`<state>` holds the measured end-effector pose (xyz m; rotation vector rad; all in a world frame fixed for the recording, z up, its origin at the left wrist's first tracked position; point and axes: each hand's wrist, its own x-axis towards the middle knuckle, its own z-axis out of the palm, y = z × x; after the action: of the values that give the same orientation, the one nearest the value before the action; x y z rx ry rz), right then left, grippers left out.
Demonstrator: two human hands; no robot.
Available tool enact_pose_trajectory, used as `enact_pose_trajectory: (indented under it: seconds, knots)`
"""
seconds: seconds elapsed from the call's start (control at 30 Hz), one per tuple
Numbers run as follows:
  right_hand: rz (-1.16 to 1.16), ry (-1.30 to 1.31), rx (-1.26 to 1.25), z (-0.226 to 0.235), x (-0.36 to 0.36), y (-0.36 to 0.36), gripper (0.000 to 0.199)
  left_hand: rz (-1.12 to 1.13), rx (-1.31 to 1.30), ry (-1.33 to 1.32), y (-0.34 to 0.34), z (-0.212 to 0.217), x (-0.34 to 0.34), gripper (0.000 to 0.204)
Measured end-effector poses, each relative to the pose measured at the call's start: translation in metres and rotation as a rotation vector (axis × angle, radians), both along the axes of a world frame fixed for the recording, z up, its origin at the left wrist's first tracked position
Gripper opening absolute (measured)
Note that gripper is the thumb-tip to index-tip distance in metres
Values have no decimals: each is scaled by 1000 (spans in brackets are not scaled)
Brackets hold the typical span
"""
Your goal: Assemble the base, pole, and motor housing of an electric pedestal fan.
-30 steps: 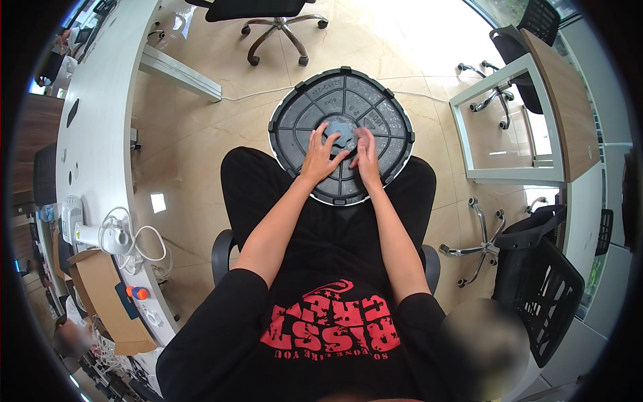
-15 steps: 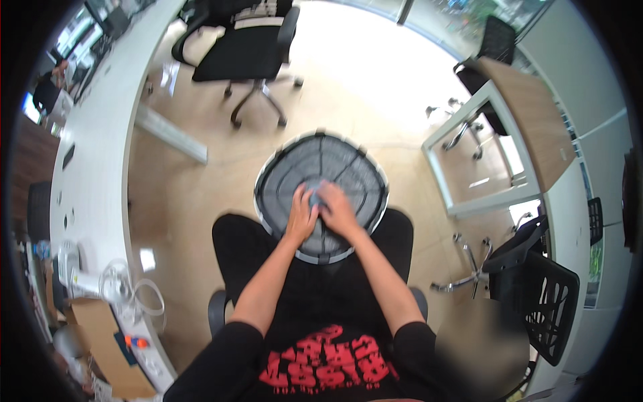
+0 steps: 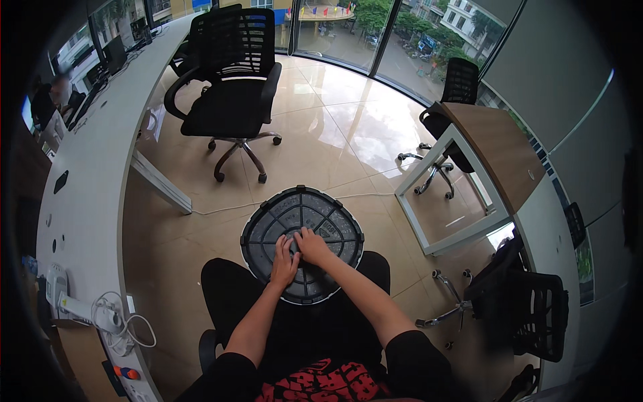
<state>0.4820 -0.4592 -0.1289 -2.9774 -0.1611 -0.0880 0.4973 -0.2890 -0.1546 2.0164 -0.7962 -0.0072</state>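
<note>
A round black ribbed plastic lid (image 3: 328, 228) with a pale rim lies across my lap between my knees. Both hands rest near its middle, close together. My left hand (image 3: 284, 264) has its fingers bent round a small greyish thing (image 3: 293, 246), mostly covered by the fingers. Against the same spot from the right, my right hand (image 3: 313, 248) is closed, fingers curled inward. What sits between the fingertips is too small and hidden to name.
On the left runs a long white desk (image 3: 87, 194) with a white handheld device (image 3: 77, 307) and cable. Black office chairs stand ahead (image 3: 231, 114) and at right (image 3: 529, 308). A wood-topped table (image 3: 492, 144) is at far right. A thin cable (image 3: 231, 209) crosses the floor.
My view has tilted up, so the lid and hands sit lower and the windows show more. Both hands stay together at the lid's middle, the right more curled.
</note>
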Motion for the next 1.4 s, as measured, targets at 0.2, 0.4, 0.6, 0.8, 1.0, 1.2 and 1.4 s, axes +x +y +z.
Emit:
enact_pose_trajectory:
  seconds: [0.2, 0.4, 0.6, 0.8, 1.0, 1.2, 1.4]
  knots:
    - [-147, 200, 6, 16, 0, 10, 70, 75, 47, -2, 1, -6, -1, 55]
    - [396, 67, -170, 13, 8, -17, 77, 182, 75, -48, 1, -11, 1, 56]
    - [490, 66, -108, 13, 15, -29, 85, 207, 108, -87, 0, -12, 3, 54]
    - [264, -120, -107, 2, -7, -12, 70, 194, 74, -63, 1, -11, 2, 54]
    - [-187, -82, -86, -12, -9, 33, 50, 199, 47, -24, 3, -10, 2, 52]
    - [-151, -49, -55, 1, -2, 32, 50, 209, 8, 33, 1, -9, 2, 52]
    - [498, 146, -237, 10, 6, -20, 65, 206, 72, 21, 0, -10, -2, 54]
